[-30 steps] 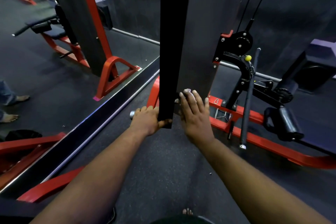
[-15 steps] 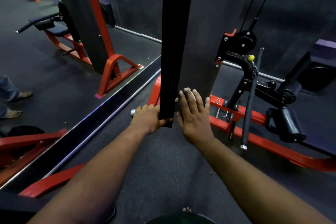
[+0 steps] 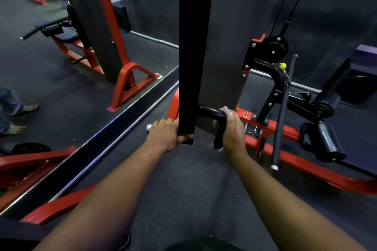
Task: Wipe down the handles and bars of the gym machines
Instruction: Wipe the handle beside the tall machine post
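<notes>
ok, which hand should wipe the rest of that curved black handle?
Right. The right hand already grips the curved black handle with the cloth bunched against it. The left hand is busy gripping the black upright's bottom end.

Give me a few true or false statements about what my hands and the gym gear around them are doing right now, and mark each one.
1. The left hand grips the lower end of the black post. True.
2. The right hand rests flat on the floor. False: it wraps the curved black handle with a cloth.
3. The yellow ball sits on the cable machine by the pulley. True.
4. The long bar lies flat on the floor. False: it stands nearly upright beside the red frame.
5. A mirror runs along the left. True.
</notes>
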A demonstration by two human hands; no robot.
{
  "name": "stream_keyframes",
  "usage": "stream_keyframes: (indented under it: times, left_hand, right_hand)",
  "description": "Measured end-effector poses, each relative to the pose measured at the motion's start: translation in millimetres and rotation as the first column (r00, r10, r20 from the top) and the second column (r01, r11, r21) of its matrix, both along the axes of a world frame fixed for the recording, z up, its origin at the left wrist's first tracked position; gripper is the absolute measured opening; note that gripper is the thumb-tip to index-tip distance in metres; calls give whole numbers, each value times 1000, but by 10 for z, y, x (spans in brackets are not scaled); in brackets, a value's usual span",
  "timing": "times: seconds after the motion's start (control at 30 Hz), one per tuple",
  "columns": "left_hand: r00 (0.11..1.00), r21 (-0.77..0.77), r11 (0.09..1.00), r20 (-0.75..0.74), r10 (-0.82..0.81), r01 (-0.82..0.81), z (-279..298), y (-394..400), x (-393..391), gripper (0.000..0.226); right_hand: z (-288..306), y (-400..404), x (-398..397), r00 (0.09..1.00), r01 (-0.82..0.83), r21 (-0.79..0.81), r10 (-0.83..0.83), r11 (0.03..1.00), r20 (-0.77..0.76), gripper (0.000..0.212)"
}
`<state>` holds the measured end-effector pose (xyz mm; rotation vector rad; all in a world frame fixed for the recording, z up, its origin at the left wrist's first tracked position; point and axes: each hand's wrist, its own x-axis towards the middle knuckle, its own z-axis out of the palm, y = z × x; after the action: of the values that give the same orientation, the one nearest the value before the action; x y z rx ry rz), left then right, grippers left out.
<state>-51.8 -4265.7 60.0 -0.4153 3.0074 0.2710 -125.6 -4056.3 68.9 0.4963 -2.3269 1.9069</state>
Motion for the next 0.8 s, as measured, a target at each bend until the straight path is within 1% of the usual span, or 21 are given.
stream_keyframes:
  times: [0.03, 0.07, 0.13, 0.17, 0.23, 0.27, 0.3, 0.33, 0.37, 0.43, 0.47, 0.53, 0.57, 0.63, 0.67, 0.7, 0.73, 0.8]
  left_hand:
    - [1000, -1, 1000, -2, 0, 0, -12, -3, -5, 76]
    - [1000, -7, 1000, -5, 0, -1, -18, -5, -7, 77]
    - [1000, -16, 1000, -2, 3, -3, -23, -12, -19, 78]
    - [1000, -13, 1000, 2, 4, -4, -22, -15, -25, 78]
    - [1000, -10, 1000, 3, 1, -1, -18, -13, -44, 77]
    - [1000, -13, 1000, 6, 2, -2, -10, -12, -49, 77]
    - [1000, -21, 1000, 11, 2, -2, -4, -14, -56, 77]
    - [1000, -31, 1000, 15, 0, 0, -3, -16, -64, 77]
    - [1000, -39, 999, 17, -2, 2, -8, -21, -71, 78]
    - [1000, -36, 999, 9, -2, 3, -14, -22, -65, 78]
    - [1000, -29, 1000, 2, -2, 2, -14, -20, -55, 77]
    - [1000, -28, 1000, -4, -5, 5, -14, -11, -46, 76]
    - [1000, -28, 1000, -5, -6, 6, -12, -7, -46, 75]
    - [1000, -19, 1000, -3, 3, -3, 0, -6, -58, 76]
    - [1000, -17, 1000, 3, 6, -6, 8, -8, -69, 76]
    - [1000, -19, 1000, 9, 7, -7, 15, -15, -80, 76]
    - [1000, -23, 1000, 14, 6, -6, 23, -20, -88, 75]
    - [1000, -21, 1000, 23, 5, -4, 35, -25, -99, 73]
  right_hand:
    - [-31, 14, -28, 991, 15, -79, -4, 997, 137, 32]
    - [-9, 6, -87, 982, 22, -78, -7, 997, 190, 32]
    - [185, -53, -194, 994, -22, 92, 12, 996, 110, 34]
    - [299, -101, -219, 997, -70, 207, 62, 976, 43, 34]
    - [452, -195, -243, 977, -144, 411, 195, 900, -85, 37]
    - [481, -217, -238, 965, -144, 471, 228, 870, -127, 39]
    - [481, -211, -235, 959, -142, 478, 241, 867, -150, 38]
    - [433, -169, -249, 961, -155, 429, 236, 890, -143, 37]
    - [410, -114, -240, 972, -167, 335, 211, 927, -100, 35]
    - [280, 21, -220, 990, -128, 159, 117, 979, 76, 38]
    - [167, 85, -230, 981, -107, 121, 85, 987, 176, 39]
    - [-121, 171, -280, 930, -144, 51, 117, 988, 348, 45]
    - [-291, 188, -364, 899, -131, 23, 109, 991, 424, 50]
    - [-368, 137, -535, 857, -87, 13, 68, 996, 512, 55]
    - [-206, 96, -530, 862, -92, 38, 61, 995, 503, 53]
    - [-2, 26, -486, 893, -117, 57, 80, 991, 442, 46]
    - [166, -35, -426, 932, -148, 68, 116, 987, 343, 39]
    - [338, -107, -265, 976, -162, -2, 160, 987, 146, 42]
